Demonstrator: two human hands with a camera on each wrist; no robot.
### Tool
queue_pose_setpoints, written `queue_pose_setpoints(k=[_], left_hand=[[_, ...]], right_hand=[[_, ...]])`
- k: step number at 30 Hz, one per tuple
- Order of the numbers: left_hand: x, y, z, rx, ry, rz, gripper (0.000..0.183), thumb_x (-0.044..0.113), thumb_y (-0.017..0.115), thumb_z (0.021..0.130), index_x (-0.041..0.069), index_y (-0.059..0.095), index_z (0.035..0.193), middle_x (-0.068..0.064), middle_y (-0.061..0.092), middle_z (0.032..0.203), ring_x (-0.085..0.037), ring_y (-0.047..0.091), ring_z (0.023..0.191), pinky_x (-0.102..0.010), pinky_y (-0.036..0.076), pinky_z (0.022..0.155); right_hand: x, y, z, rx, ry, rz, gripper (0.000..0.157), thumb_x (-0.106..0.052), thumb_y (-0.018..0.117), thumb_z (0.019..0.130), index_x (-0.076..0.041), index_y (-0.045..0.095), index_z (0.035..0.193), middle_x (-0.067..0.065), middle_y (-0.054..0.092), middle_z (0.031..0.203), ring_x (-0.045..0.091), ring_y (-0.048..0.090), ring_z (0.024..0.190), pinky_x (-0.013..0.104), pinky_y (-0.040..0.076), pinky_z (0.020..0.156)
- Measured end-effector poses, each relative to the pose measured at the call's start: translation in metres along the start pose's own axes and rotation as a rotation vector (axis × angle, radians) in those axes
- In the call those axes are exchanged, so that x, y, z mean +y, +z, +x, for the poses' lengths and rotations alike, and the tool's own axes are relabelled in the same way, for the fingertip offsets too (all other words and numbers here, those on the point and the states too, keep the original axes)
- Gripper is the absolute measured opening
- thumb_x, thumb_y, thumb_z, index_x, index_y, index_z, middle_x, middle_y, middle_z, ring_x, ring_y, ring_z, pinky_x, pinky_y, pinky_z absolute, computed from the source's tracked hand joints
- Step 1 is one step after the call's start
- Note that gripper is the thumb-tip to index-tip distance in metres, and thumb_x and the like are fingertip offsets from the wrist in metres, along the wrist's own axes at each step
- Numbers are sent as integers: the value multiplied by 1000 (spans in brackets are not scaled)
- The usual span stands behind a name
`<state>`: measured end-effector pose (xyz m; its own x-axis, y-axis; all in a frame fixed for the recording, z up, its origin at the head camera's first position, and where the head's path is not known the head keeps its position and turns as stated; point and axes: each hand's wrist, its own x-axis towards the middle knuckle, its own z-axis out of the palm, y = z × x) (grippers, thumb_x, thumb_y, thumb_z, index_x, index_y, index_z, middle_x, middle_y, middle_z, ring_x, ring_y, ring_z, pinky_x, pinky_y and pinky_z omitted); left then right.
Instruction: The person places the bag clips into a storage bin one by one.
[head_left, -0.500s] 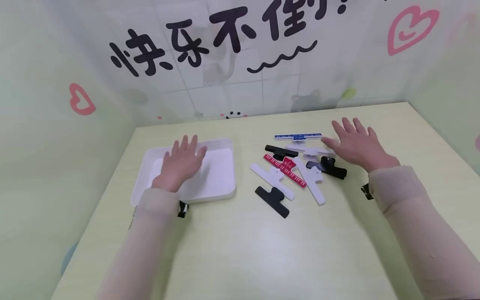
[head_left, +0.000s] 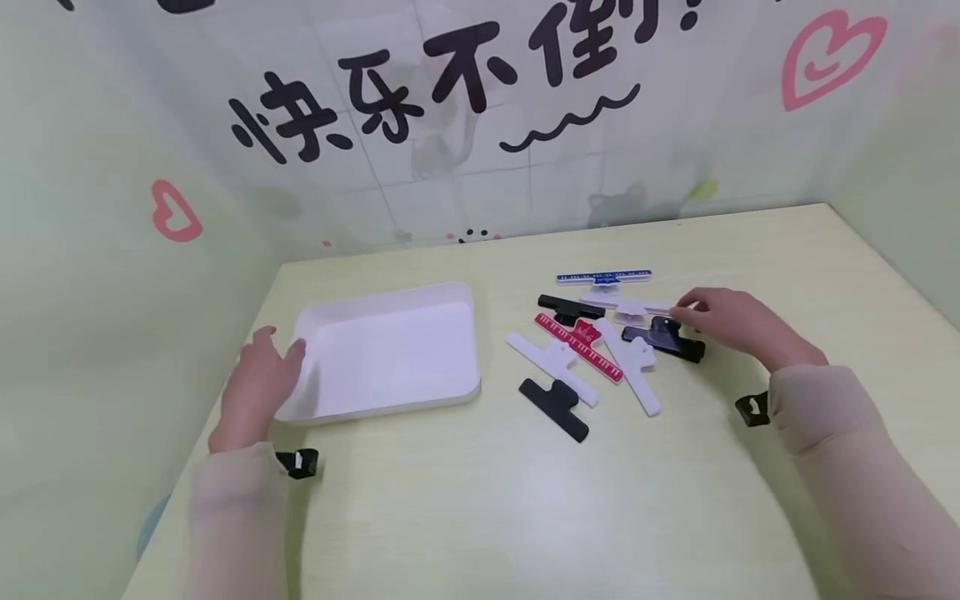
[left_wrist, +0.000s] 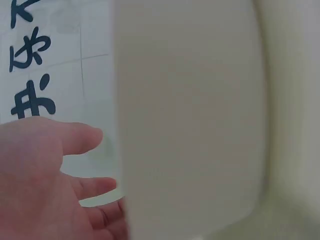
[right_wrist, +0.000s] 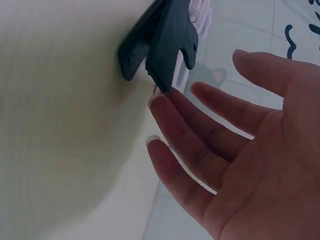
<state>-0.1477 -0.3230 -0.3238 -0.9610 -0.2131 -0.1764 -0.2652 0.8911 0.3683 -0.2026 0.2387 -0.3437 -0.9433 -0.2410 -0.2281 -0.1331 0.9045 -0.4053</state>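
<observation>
My left hand (head_left: 258, 383) is at the left edge of a white plastic tray (head_left: 382, 350), thumb and fingers spread apart. In the left wrist view the tray's pale wall (left_wrist: 190, 115) fills the middle, with the fingertips right at its edge. On the right, my right hand (head_left: 738, 327) hovers low by a black clip (head_left: 663, 337), its fingers loosely bent. The right wrist view shows the fingertips close to one end of that black clip (right_wrist: 172, 45), thumb held apart and nothing pinched. Just behind lies a white clip (head_left: 648, 307).
Several more long clips lie in a loose group: a blue one (head_left: 603, 277) at the back, a red one (head_left: 600, 360) in the middle, a black one (head_left: 555, 410) in front. A printed curtain (head_left: 420, 192) stands behind the wooden table (head_left: 465, 500).
My left hand has moved left and back from over the tray to its left edge. My right hand has lowered toward the black clip, its spread fingers now bent.
</observation>
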Motion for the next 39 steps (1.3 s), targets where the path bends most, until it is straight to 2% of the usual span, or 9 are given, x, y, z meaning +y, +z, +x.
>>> queue_pose_setpoints(k=[3, 7, 11, 15, 22, 26, 31, 34, 39], left_hand=[[-10, 12, 1, -111, -8, -75, 79, 52, 21, 92, -8, -2, 138, -39, 17, 133, -54, 24, 117, -63, 27, 89], [-18, 23, 5, -167, -6, -146, 67, 42, 24, 95, -5, 10, 140, -33, 27, 133, -47, 31, 117, -58, 30, 91], [-21, 29, 9, -110, 9, -205, 57, 36, 27, 96, 1, 20, 140, -29, 34, 131, -40, 38, 111, -53, 33, 89], [-18, 38, 14, -46, -18, -355, 56, 37, 33, 95, 6, 25, 140, -23, 35, 135, -35, 39, 113, -47, 35, 90], [-6, 58, 21, 89, -134, -850, 45, 29, 47, 92, 25, 38, 136, 3, 32, 141, -14, 30, 125, -33, 30, 99], [-2, 64, 18, 74, -39, -1118, 45, 18, 47, 93, 23, 36, 137, 7, 30, 142, -7, 25, 128, -26, 26, 102], [-5, 65, 14, -6, 148, -1382, 50, 2, 38, 94, 10, 25, 141, 0, 25, 145, -8, 24, 130, -21, 26, 101], [-8, 66, 15, -45, 197, -1432, 48, -1, 37, 93, 7, 27, 140, -3, 25, 145, -10, 24, 130, -20, 31, 98], [-8, 67, 19, -23, 178, -1430, 42, 5, 41, 94, 8, 38, 135, -1, 32, 142, -10, 28, 128, -18, 36, 93]], right_hand=[[8, 9, 1, -10, -14, 29, 58, -52, 44, 87, -2, 57, 112, 19, 57, 107, 32, 51, 94, 47, 41, 77], [13, 21, 5, -19, -27, 91, 56, -52, 49, 85, -2, 57, 110, 18, 56, 106, 28, 50, 90, 43, 41, 75], [17, 27, 4, -27, -29, 215, 49, -47, 53, 85, -4, 57, 108, 13, 56, 99, 25, 48, 84, 36, 40, 71], [24, 29, -1, -47, -26, 385, 41, -41, 54, 87, -5, 57, 106, 9, 54, 89, 21, 47, 77, 30, 39, 65], [38, 35, -8, -37, 37, 704, 37, -37, 55, 87, -5, 58, 106, 7, 52, 85, 17, 47, 71, 27, 43, 60], [44, 36, -4, -15, 41, 930, 28, -32, 58, 86, -7, 60, 99, -1, 55, 80, 10, 48, 66, 22, 40, 53], [48, 38, 2, -39, 21, 1064, 19, -25, 58, 87, -8, 58, 97, -2, 56, 77, 9, 50, 61, 21, 40, 51], [52, 38, 3, -50, 1, 1098, 24, -23, 57, 88, -7, 54, 105, 0, 55, 79, 9, 50, 61, 21, 42, 51], [53, 33, 4, -68, -37, 1093, 37, -23, 55, 89, -8, 50, 122, 4, 53, 89, 8, 51, 65, 20, 44, 51]])
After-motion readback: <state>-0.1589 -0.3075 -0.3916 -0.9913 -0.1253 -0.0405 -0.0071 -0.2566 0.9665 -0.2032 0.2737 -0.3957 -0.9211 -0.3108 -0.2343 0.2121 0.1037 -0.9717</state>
